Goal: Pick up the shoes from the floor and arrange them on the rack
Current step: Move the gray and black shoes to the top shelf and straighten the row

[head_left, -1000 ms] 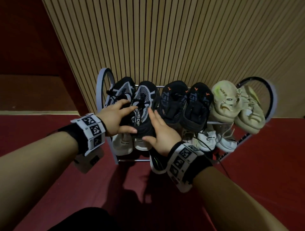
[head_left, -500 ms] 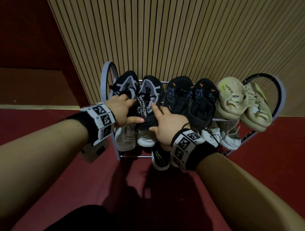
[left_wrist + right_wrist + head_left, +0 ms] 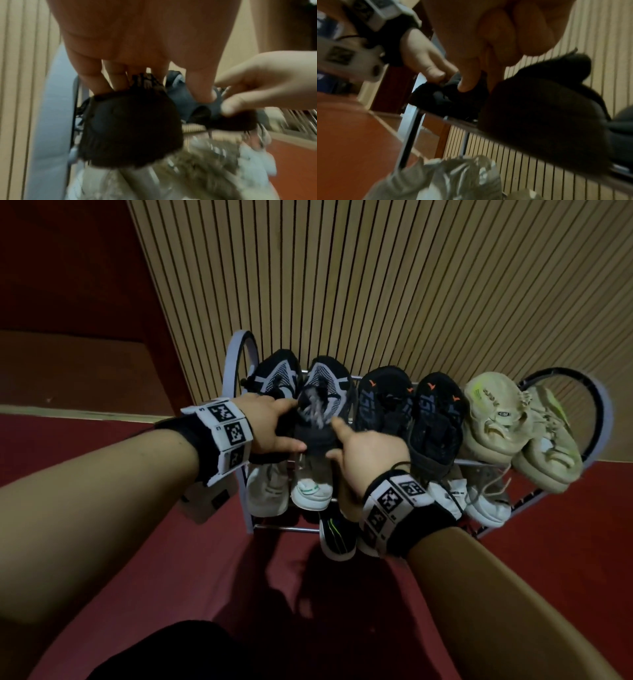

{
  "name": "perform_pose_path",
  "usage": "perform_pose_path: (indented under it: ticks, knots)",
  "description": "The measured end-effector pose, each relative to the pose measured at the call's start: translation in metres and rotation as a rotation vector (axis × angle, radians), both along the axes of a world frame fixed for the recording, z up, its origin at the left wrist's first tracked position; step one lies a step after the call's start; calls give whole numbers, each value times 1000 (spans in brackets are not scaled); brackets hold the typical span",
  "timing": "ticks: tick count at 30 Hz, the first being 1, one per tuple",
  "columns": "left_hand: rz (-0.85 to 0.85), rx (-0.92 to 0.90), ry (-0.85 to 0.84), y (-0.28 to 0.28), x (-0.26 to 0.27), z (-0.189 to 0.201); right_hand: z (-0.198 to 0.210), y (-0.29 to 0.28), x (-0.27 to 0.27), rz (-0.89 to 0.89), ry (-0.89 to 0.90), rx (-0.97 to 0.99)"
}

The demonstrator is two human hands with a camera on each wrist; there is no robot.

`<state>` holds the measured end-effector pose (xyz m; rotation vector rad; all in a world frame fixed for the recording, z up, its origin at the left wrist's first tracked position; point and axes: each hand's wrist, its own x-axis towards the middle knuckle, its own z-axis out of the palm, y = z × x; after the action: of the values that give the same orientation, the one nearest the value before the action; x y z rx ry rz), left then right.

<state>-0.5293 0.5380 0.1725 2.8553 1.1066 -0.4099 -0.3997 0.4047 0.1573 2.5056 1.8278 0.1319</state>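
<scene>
Gripping one black-and-grey shoe [image 3: 320, 409] from both sides – left hand [image 3: 270, 426] and right hand [image 3: 368, 450] | shoe on rack [image 3: 239, 361] top shelf, second from left | beyond – black pair [image 3: 411, 412], beige pair [image 3: 513, 422] | slatted wall [image 3: 376, 285] behind.

The left hand [image 3: 270, 424] has slid from on top of the left black-and-grey sneaker [image 3: 277, 373] to the gap beside its pair, the right black-and-grey sneaker [image 3: 325, 402], thumb now under that shoe's heel; the right hand [image 3: 368, 453] has moved up and left in the frame, its forefinger now pointing along the same shoe's right side; that sneaker is motion-blurred at its tongue and sits further back on the rack's [image 3: 239, 361] top shelf; the whole rack now lies higher and more to the right of the frame than a second ago.
</scene>
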Motion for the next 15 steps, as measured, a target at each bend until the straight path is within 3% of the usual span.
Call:
perform_pose_path:
  ticks: [5, 10, 12, 15]
  knots:
    - [11, 1, 36, 6, 6, 1, 9, 13, 7, 34, -123, -34]
    - [17, 47, 83, 1, 10, -2, 6, 11, -4, -8, -38, -34]
    - [28, 65, 66, -1, 8, -9, 9, 14, -6, -3, -89, -5]
    - [68, 81, -5, -2, 6, -18, 2, 29, -9, -8, -5, -87]
